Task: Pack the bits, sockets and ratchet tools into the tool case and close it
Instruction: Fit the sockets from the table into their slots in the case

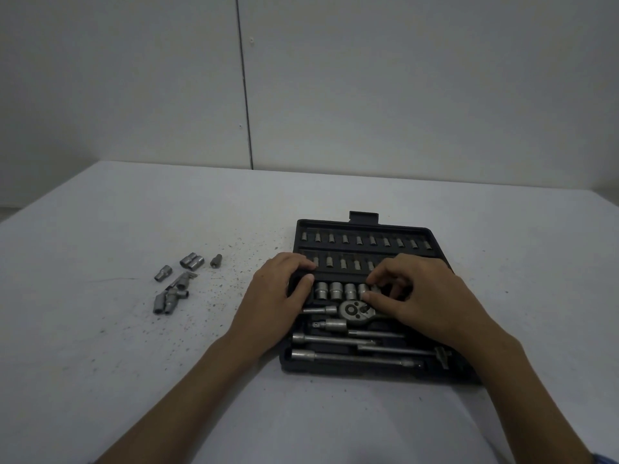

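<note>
A black tool case (432, 237) lies open and flat on the table, two rows of small bits (359, 240) along its far side. A row of sockets (336, 291) sits mid-case, with the ratchet head (351, 309) and several extension bars (335, 339) nearer me. My left hand (278, 296) rests on the case's left edge, thumb beside the leftmost socket. My right hand (422, 296) pinches a socket (372, 291) at the right end of the socket row. Several loose sockets (174, 283) lie on the table to the left.
The white table (134, 363) is speckled with dark grit between the loose sockets and the case. A latch tab (363, 216) sticks out from the case's far edge. A grey wall stands behind the table.
</note>
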Tool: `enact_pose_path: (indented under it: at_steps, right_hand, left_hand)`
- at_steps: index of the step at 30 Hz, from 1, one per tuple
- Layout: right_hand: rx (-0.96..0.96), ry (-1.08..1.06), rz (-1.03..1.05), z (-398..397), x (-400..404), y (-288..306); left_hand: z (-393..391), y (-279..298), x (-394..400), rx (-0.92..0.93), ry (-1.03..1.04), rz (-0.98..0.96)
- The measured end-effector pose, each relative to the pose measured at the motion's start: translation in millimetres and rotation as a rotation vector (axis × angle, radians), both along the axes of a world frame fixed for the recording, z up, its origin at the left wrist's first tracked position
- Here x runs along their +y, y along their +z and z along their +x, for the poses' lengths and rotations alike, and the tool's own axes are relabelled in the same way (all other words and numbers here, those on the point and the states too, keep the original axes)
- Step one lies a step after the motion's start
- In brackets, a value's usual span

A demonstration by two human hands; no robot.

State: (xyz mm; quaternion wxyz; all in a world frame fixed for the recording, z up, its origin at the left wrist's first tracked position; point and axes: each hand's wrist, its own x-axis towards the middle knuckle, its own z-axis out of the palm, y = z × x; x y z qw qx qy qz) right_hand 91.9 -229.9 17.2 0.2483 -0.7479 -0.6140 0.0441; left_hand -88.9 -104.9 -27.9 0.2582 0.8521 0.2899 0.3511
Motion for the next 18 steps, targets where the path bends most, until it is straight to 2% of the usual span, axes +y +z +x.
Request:
enact_pose_path:
  at_steps: [10, 18]
  right_hand:
    - [-0.019, -0.032, -0.024, -10, 2, 1]
    - [-0.013, 0.032, 0.014, -35, 18, 3]
  left_hand:
    - [-1, 4, -3, 0.023, 0.004, -0.008]
    - [-14, 4, -11, 0.087, -0.02, 0.015]
